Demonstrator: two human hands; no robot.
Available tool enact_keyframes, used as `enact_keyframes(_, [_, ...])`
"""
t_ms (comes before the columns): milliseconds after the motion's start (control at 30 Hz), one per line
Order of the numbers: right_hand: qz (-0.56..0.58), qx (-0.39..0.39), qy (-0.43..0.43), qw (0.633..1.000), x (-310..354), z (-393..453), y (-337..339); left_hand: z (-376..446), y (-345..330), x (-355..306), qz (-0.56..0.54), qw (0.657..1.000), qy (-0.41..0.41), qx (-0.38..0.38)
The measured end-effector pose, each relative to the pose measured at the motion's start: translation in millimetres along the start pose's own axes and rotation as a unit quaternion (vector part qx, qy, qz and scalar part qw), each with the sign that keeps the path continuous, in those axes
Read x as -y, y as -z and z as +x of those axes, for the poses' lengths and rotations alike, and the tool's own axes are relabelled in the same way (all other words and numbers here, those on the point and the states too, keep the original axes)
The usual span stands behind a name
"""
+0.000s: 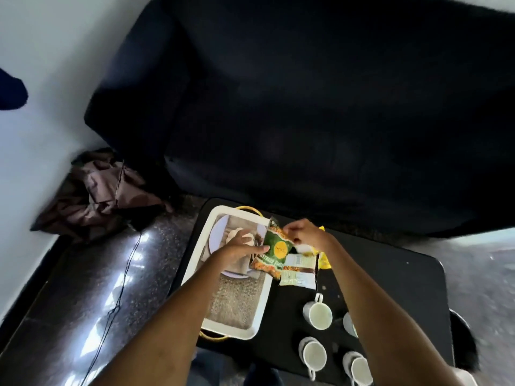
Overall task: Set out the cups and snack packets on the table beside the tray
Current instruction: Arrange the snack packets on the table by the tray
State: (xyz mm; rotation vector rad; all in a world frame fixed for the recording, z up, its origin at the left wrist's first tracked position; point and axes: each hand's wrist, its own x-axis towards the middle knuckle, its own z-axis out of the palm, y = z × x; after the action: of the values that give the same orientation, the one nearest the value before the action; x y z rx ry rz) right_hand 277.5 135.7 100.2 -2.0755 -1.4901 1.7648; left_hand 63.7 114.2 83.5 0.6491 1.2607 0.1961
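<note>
r hand pinching green pkt, 4 cups nearby

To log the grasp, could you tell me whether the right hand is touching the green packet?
Touching: the head view shows the right hand pinching the green packet at its top edge.

White ceramic cup at the table's right side lying half hidden behind the right forearm, yellow snack packet showing only slivers beyond the right hand, green snack packet lettering blurring past reading, nearest white cup being cut by the bottom edge
</note>
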Motion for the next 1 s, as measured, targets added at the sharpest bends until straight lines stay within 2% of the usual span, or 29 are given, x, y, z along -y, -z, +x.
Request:
enact_keyframes(67, [0.011, 0.045, -0.006, 0.999, 9, -7, -8, -3, -2, 2, -0.02, 0.998, 0.026, 0.053])
enact_keyframes(133, [0.048, 0.043, -0.001, 0.998, 9, -11, -12, -2, -5, 4, 0.027, 0.996, 0.051, 0.072])
enact_keyframes(200, [0.088, 0.022, -0.01, 0.996, -1, -8, -16, 6, -8, 7, 0.097, 0.991, 0.063, 0.06])
enact_keyframes(267, [0.145, 0.003, -0.031, 0.989, -13, -7, -24, 9, -10, 11, 0.121, 0.989, 0.072, 0.044])
enact_keyframes(367, [0.246, -0.023, -0.058, 0.967, -31, -5, -29, 12, -10, 10, 0.082, 0.994, 0.073, 0.009])
enact_keyframes(433, [0.288, -0.074, -0.075, 0.952, -44, -1, -32, 14, -8, 9, 0.042, 0.997, 0.059, -0.008])
enact_keyframes(567, [0.174, -0.243, -0.135, 0.945, -82, 8, -41, 22, -2, 8, 0.044, 0.998, 0.036, -0.027])
enact_keyframes(633, [0.123, -0.248, -0.165, 0.947, -102, 12, -42, 26, -2, 8, 0.052, 0.997, 0.013, -0.046])
enact_keyframes(767, [0.038, -0.204, -0.23, 0.951, -129, 21, -52, 38, -2, 16, 0.095, 0.991, -0.008, -0.097])
enact_keyframes(833, [0.013, -0.237, -0.262, 0.935, -131, 24, -59, 42, 1, 24, 0.115, 0.988, 0.005, -0.102])
enact_keyframes(900, [0.045, -0.266, -0.27, 0.924, -131, 27, -63, 46, 5, 33, 0.128, 0.987, 0.024, -0.097])
enact_keyframes(1000, [0.142, -0.266, -0.247, 0.921, -136, 28, -65, 47, 8, 42, 0.13, 0.986, 0.049, -0.097])
